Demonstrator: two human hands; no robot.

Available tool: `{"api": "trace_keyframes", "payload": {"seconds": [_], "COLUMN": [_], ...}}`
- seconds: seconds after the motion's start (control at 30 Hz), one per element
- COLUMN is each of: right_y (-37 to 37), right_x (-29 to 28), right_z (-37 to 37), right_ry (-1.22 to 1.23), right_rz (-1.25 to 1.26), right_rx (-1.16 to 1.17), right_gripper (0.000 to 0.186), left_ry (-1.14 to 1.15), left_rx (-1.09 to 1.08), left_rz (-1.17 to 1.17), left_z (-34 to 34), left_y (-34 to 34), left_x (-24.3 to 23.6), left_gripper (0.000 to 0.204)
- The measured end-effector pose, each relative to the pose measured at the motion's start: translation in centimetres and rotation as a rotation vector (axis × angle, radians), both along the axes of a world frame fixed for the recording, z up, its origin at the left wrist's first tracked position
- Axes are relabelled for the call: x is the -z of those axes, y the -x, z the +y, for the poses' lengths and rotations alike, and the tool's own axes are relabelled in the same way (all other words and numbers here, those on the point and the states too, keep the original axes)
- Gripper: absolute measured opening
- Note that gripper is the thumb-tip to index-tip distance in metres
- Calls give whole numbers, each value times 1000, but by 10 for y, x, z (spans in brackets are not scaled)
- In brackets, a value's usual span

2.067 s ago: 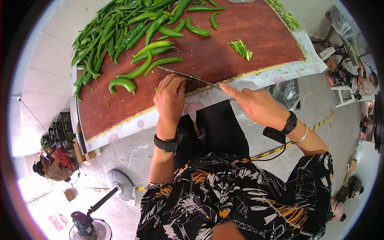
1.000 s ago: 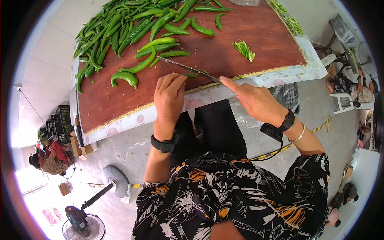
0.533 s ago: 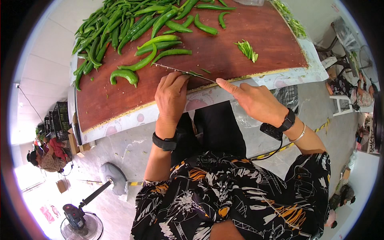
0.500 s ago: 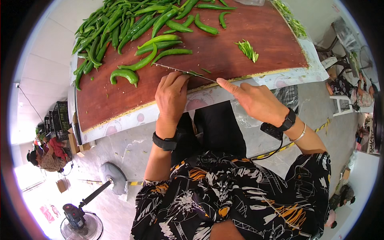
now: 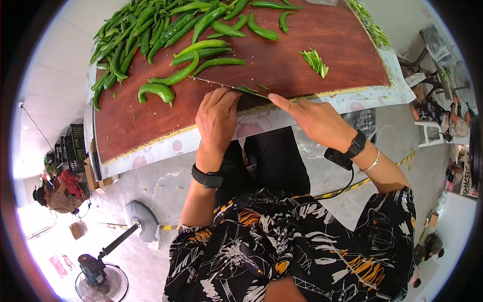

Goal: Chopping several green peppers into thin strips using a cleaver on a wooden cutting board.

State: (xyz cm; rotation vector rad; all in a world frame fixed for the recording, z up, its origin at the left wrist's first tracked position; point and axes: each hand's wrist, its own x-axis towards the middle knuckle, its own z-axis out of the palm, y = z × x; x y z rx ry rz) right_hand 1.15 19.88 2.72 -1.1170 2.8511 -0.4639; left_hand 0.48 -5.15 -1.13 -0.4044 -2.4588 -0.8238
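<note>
On the reddish-brown board (image 5: 126,133), my left hand (image 5: 216,118) is closed near the front edge, fingertips pressed on a mostly hidden green pepper piece (image 5: 246,88). My right hand (image 5: 314,122) grips a long knife (image 5: 217,82), index finger stretched along it, blade angled leftward just beyond my left fingertips. A thin loose slice (image 5: 261,86) lies behind the blade. Whole green peppers (image 5: 173,35) are heaped over the back left, some lying singly nearer. A small pile of sliced pepper (image 5: 314,63) sits at the right.
More cut green pieces (image 5: 367,22) line the far right edge. A pedestal fan (image 5: 100,279) stands low left, beside crates (image 5: 75,151). Co-workers appear at left (image 5: 63,194) and right, near a white stool (image 5: 430,132). Striped tape (image 5: 402,163) crosses the floor.
The knife has shifted slightly left over the last two seconds, and thin slices now show beside it. Both hands keep their grip, with small shifts in position.
</note>
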Motion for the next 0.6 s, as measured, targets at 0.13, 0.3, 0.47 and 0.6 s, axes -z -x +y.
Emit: {"api": "trace_keyframes", "payload": {"seconds": [0.13,0.3,0.47,0.6], "right_y": [5,-6,-14,-15], "right_x": [1,-7,-21,-18], "right_z": [-1,4,1,3], "right_ry": [35,126,-44,-67], "right_rz": [-60,14,-106,-124], "right_rx": [30,38,41,34], "right_gripper": [70,69,68,69], "left_ry": [-36,-37,-54,-78], "left_rx": [20,33,1,20], "left_rz": [53,54,52,45], "left_z": [-3,1,0,-3], "left_y": [-1,-3,-4,-4], "left_x": [5,7,10,5], "left_gripper": [12,12,12,13]}}
